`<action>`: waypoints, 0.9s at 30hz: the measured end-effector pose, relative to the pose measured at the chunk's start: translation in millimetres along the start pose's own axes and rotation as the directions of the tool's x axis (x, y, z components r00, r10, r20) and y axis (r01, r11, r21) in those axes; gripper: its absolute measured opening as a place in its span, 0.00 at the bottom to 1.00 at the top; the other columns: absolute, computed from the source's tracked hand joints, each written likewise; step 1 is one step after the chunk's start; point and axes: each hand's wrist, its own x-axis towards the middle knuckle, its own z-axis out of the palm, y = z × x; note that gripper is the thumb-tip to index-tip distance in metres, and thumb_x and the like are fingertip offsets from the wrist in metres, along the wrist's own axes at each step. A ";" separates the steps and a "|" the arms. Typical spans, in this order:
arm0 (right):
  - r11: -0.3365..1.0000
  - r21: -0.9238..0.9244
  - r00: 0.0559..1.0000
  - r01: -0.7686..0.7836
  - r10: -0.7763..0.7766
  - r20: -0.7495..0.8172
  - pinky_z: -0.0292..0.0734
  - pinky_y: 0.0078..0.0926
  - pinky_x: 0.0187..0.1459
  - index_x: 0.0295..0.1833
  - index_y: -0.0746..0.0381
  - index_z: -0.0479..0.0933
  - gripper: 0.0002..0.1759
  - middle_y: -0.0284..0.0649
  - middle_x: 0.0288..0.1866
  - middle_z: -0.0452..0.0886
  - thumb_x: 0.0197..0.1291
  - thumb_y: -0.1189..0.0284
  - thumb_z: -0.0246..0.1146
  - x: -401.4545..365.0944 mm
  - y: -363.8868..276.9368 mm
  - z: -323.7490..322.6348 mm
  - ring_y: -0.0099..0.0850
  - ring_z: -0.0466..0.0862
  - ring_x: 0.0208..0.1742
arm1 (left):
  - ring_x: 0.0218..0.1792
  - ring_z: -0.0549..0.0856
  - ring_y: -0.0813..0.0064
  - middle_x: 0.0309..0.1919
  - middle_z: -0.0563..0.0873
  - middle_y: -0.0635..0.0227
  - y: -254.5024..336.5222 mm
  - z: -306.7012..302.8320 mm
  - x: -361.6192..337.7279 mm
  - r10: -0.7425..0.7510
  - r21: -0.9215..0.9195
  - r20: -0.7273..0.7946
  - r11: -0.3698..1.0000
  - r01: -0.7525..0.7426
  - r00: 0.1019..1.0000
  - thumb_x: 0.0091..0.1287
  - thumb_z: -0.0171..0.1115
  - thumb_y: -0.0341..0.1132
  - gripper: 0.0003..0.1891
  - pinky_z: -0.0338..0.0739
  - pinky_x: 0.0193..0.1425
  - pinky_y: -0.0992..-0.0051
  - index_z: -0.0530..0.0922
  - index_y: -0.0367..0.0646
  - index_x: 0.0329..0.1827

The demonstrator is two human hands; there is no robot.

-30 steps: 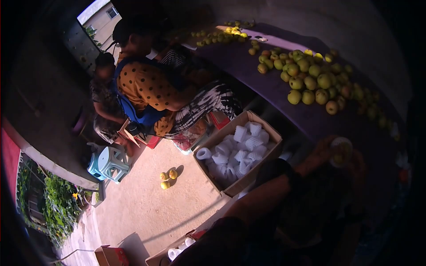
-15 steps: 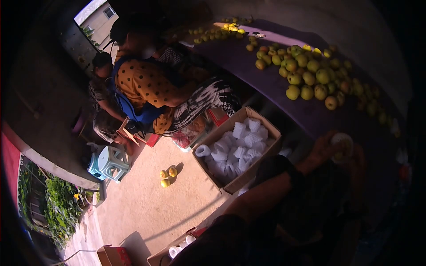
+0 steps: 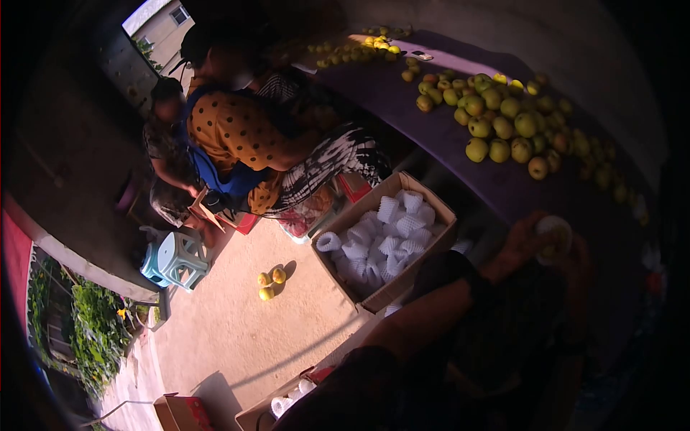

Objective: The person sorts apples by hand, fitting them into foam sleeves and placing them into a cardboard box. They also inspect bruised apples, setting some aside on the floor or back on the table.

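Left hand is reaching out from a dark sleeve and curling its fingers round a wrapped fruit, a yellow-green fruit sitting in a white foam net. The hand is mostly closed on it. The fruit is lying at the fingertips, on the far side of the hand from the wrist.

Right hand is showing just past the fruit, opposite the left hand and deep in shadow. It is sitting close against the net, but I cannot tell whether it is gripping or how far it is open.

The purple-covered table is running beyond both hands. A loose pile of green fruit is lying on it, well apart from the hands, up and away from the fingertips.

A cardboard box is standing just beside the left forearm, on the wrist side, and white foam nets are filling it.

Further off past the box, three fruits are lying together on the bare ground. A pale blue stool is standing beyond them.

A co-worker in a dotted top is bending at the far end of the table, well away from both hands. A second person is standing behind.
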 end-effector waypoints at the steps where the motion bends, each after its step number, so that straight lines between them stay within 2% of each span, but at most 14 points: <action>1: 0.997 -0.081 1.000 0.011 -0.012 -0.016 0.72 0.27 0.58 0.60 0.67 0.69 0.27 0.41 0.56 0.76 0.53 0.76 0.63 0.0 2.1 -0.4 0.30 0.76 0.57 | 0.48 0.80 0.76 0.45 0.82 0.65 -2.1 -0.3 0.4 0.018 0.042 -0.006 0.999 -0.017 1.000 0.62 0.67 0.37 0.22 0.77 0.52 0.73 0.73 0.38 0.57; 2: 0.987 -0.161 0.999 0.021 -0.026 -0.033 0.72 0.27 0.58 0.60 0.67 0.69 0.27 0.42 0.56 0.76 0.53 0.75 0.64 0.4 4.5 -0.6 0.30 0.76 0.57 | 0.48 0.80 0.76 0.45 0.82 0.65 -4.4 -0.3 -0.1 0.018 0.042 -0.006 0.999 -0.018 1.000 0.62 0.67 0.37 0.22 0.77 0.52 0.73 0.73 0.38 0.57; 5: 0.990 -0.143 0.999 0.000 -0.006 -0.046 0.72 0.26 0.57 0.60 0.67 0.69 0.27 0.42 0.55 0.76 0.53 0.74 0.64 3.0 14.0 -1.8 0.30 0.76 0.56 | 0.46 0.81 0.77 0.42 0.82 0.66 -1.9 1.0 -1.6 0.062 0.088 -0.012 0.994 -0.061 0.998 0.60 0.69 0.35 0.19 0.78 0.50 0.73 0.75 0.40 0.52; 7: 0.995 -0.101 0.999 -0.008 0.003 -0.044 0.72 0.26 0.56 0.60 0.66 0.69 0.27 0.41 0.55 0.76 0.54 0.73 0.64 1.3 11.9 -0.1 0.30 0.76 0.56 | 0.50 0.80 0.74 0.46 0.82 0.62 -3.6 1.5 0.3 0.014 0.114 0.018 0.993 -0.016 1.000 0.59 0.69 0.37 0.26 0.77 0.54 0.72 0.71 0.37 0.58; 8: 0.998 -0.059 0.999 -0.014 0.012 -0.042 0.73 0.26 0.56 0.60 0.66 0.69 0.27 0.41 0.55 0.76 0.54 0.72 0.64 0.6 10.9 0.3 0.29 0.76 0.56 | 0.50 0.80 0.74 0.46 0.82 0.62 -4.7 1.3 0.3 0.014 0.114 0.017 0.993 -0.016 1.000 0.59 0.69 0.37 0.26 0.77 0.54 0.72 0.71 0.37 0.58; 10: 0.994 -0.091 0.998 -0.052 0.049 -0.027 0.73 0.26 0.55 0.60 0.66 0.68 0.27 0.41 0.54 0.76 0.54 0.72 0.64 1.5 11.7 -2.1 0.30 0.76 0.55 | 0.51 0.80 0.73 0.47 0.82 0.61 -2.3 2.8 -1.0 -0.016 0.110 0.028 0.994 0.013 0.999 0.59 0.69 0.37 0.28 0.76 0.55 0.71 0.70 0.37 0.60; 11: 0.989 -0.123 0.996 -0.086 0.085 -0.016 0.73 0.26 0.54 0.60 0.66 0.68 0.27 0.41 0.54 0.75 0.55 0.71 0.64 2.2 11.6 -3.1 0.30 0.76 0.55 | 0.51 0.80 0.73 0.47 0.82 0.61 -1.1 3.5 -1.6 -0.017 0.110 0.027 0.994 0.014 0.999 0.59 0.69 0.37 0.28 0.76 0.55 0.71 0.70 0.37 0.60; 15: 0.987 -0.148 0.998 -0.063 0.065 0.007 0.74 0.26 0.53 0.61 0.66 0.68 0.27 0.41 0.54 0.75 0.55 0.71 0.63 -1.2 2.8 0.0 0.30 0.76 0.54 | 0.52 0.79 0.73 0.48 0.81 0.61 0.0 6.9 -3.9 -0.018 0.057 0.045 0.998 0.015 0.999 0.58 0.70 0.36 0.29 0.76 0.56 0.72 0.70 0.36 0.60; 17: 0.997 -0.072 0.999 -0.039 0.038 -0.003 0.74 0.26 0.52 0.61 0.66 0.68 0.27 0.41 0.54 0.75 0.56 0.71 0.63 -1.5 4.6 1.8 0.30 0.77 0.53 | 0.52 0.79 0.73 0.49 0.81 0.61 -0.8 7.2 -3.7 -0.022 0.037 0.054 0.999 0.020 0.998 0.58 0.70 0.36 0.29 0.75 0.56 0.72 0.69 0.36 0.60; 19: 0.997 -0.066 0.999 -0.036 0.037 0.011 0.74 0.25 0.53 0.61 0.66 0.67 0.27 0.41 0.54 0.75 0.55 0.72 0.62 -0.9 6.6 0.4 0.30 0.76 0.53 | 0.52 0.79 0.73 0.49 0.81 0.61 0.8 4.5 -3.4 0.007 0.100 0.100 0.995 -0.017 0.995 0.58 0.70 0.36 0.30 0.75 0.56 0.73 0.69 0.35 0.61; 23: 0.993 -0.099 0.998 -0.060 0.060 -0.002 0.73 0.25 0.54 0.62 0.66 0.67 0.27 0.41 0.54 0.75 0.55 0.73 0.62 -5.5 -8.2 4.6 0.30 0.76 0.54 | 0.52 0.79 0.73 0.50 0.80 0.61 3.9 4.7 -5.5 -0.005 0.042 0.120 0.999 0.000 0.993 0.58 0.69 0.36 0.30 0.75 0.56 0.73 0.68 0.36 0.62; 25: 0.996 -0.065 0.998 -0.056 0.055 -0.018 0.73 0.25 0.54 0.62 0.65 0.67 0.27 0.41 0.54 0.75 0.55 0.74 0.61 -7.7 -9.3 6.7 0.30 0.76 0.54 | 0.54 0.78 0.73 0.50 0.80 0.61 8.0 5.1 -6.6 0.014 0.118 0.111 0.993 -0.027 0.994 0.60 0.67 0.37 0.29 0.74 0.58 0.73 0.67 0.36 0.63; 27: 0.998 -0.033 0.998 -0.053 0.052 -0.039 0.73 0.26 0.54 0.62 0.65 0.67 0.27 0.41 0.55 0.75 0.54 0.75 0.61 -10.0 -9.4 7.4 0.30 0.76 0.54 | 0.55 0.77 0.73 0.52 0.79 0.61 4.1 8.0 -9.0 0.029 0.051 0.114 0.998 -0.035 0.993 0.61 0.67 0.37 0.30 0.73 0.59 0.73 0.67 0.36 0.63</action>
